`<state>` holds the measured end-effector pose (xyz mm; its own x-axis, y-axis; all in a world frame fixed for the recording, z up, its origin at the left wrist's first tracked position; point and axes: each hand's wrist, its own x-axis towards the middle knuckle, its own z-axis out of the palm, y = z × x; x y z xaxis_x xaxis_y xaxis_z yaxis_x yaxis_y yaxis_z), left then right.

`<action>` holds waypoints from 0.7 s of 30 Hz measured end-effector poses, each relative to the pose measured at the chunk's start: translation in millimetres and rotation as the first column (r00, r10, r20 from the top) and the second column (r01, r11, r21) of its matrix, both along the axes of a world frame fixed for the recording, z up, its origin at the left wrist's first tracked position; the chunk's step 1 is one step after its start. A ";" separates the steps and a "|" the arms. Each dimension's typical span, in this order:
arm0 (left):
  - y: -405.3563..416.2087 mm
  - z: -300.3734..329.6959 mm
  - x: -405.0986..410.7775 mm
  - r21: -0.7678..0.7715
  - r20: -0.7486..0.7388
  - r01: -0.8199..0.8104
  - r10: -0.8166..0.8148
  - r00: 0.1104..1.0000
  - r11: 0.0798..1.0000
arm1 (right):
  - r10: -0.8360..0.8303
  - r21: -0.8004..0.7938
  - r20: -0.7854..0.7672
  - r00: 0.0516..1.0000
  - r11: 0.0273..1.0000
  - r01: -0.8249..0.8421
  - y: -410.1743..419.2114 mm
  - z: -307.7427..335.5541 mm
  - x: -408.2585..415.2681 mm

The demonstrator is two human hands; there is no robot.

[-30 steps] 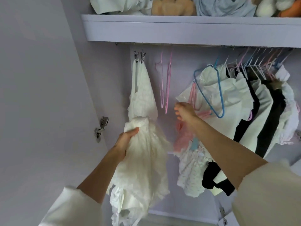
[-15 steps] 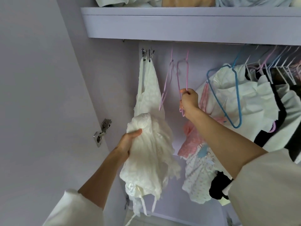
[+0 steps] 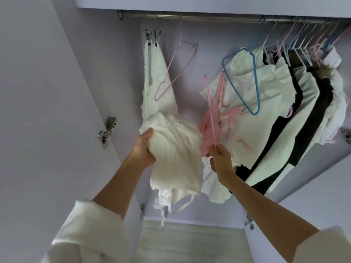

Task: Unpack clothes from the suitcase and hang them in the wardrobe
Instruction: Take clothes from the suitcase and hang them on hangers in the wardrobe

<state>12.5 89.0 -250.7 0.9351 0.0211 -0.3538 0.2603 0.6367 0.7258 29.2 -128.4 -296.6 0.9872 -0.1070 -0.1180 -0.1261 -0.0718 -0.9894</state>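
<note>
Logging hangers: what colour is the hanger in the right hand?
Pink. The hanger, pinched by the right hand, shows best in the head view.

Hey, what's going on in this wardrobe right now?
A person is hanging clothes. The left hand grips a bunched white garment, while the right hand pinches a pink hanger that is off the rail, so the garment is not yet on it. Another pink hanger hangs bare on the rail, beside a clipped white piece. More clothes hang to the right.
</note>
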 end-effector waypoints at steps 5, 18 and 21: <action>-10.0 -5.3 -1.9 -0.108 -0.020 -0.095 0.093 0.995 0.990 | 0.184 0.135 -0.209 0.960 0.978 -0.158 -5.1 -17.7 -37.9; -25.2 13.8 -6.0 -0.184 -0.292 -0.419 0.357 0.887 0.889 | 0.361 -0.047 -0.243 0.901 0.923 -0.382 4.1 3.5 -62.3; -13.4 5.4 -1.9 -0.204 -0.210 -0.270 0.228 0.951 0.941 | 0.174 0.036 -0.259 0.950 0.985 -0.171 7.5 6.6 -56.5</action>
<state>10.6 75.6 -245.3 0.8298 0.1442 -0.5391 0.1851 0.8402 0.5097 -27.3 -120.9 -290.0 0.9253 0.0655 -0.3735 -0.3660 -0.1029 -0.9249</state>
